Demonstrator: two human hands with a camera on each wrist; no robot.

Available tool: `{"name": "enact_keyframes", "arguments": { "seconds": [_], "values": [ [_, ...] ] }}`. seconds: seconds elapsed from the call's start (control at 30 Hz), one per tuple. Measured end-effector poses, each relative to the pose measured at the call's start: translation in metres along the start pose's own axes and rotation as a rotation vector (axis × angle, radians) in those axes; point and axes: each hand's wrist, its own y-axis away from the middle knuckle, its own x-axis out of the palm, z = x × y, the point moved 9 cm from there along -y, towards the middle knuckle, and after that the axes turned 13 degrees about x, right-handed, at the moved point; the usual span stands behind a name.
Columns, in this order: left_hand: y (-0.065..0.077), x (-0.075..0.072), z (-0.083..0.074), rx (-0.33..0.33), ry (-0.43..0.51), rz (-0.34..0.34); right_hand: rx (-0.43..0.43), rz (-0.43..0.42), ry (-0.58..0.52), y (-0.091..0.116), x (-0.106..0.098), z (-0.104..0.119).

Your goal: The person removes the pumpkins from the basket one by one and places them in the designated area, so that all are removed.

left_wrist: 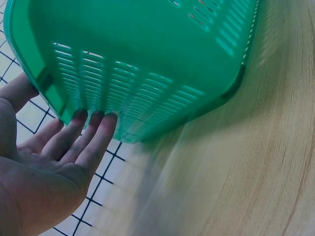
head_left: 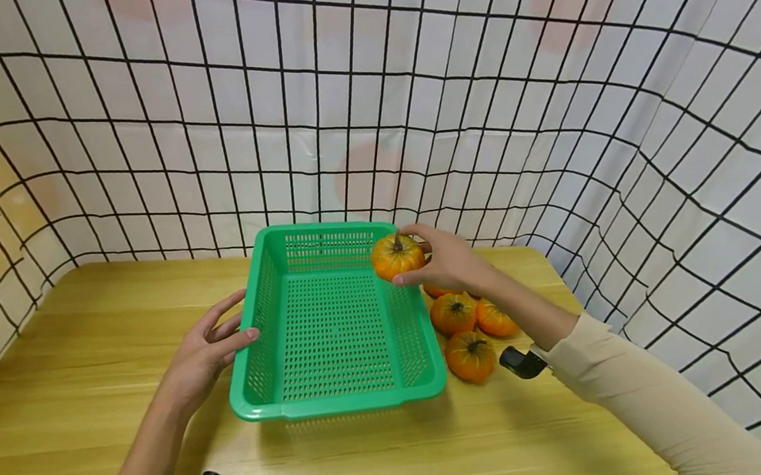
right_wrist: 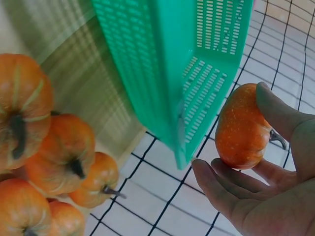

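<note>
A green plastic basket with perforated walls stands at the middle of the table, its floor bare. At its left side my left hand holds the rim, thumb over the edge and fingers against the outer wall. My right hand grips a small orange pumpkin above the basket's far right corner. In the right wrist view this pumpkin sits between thumb and fingers, its stem toward the palm. Several more pumpkins lie close together just right of the basket, some partly hidden by the right arm.
The wooden table extends to both sides and in front of the basket. A black wire grid with pale sheeting behind it rises along the back and both sides.
</note>
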Motion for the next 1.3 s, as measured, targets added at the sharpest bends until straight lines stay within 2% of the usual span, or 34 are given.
{"name": "enact_keyframes", "arguments": {
  "seconds": [0.5, 1.03, 1.3],
  "values": [
    [0.001, -0.002, 0.000, -0.003, 0.008, -0.009, 0.070, 0.028, -0.005, 0.014, -0.007, -0.057],
    [0.000, -0.001, 0.002, -0.002, 0.005, -0.003, 0.117, 0.029, 0.014, 0.032, -0.014, -0.103],
    [0.000, -0.001, 0.001, 0.003, 0.009, -0.002, 0.151, 0.065, -0.012, 0.043, -0.014, -0.127]
  ]
}}
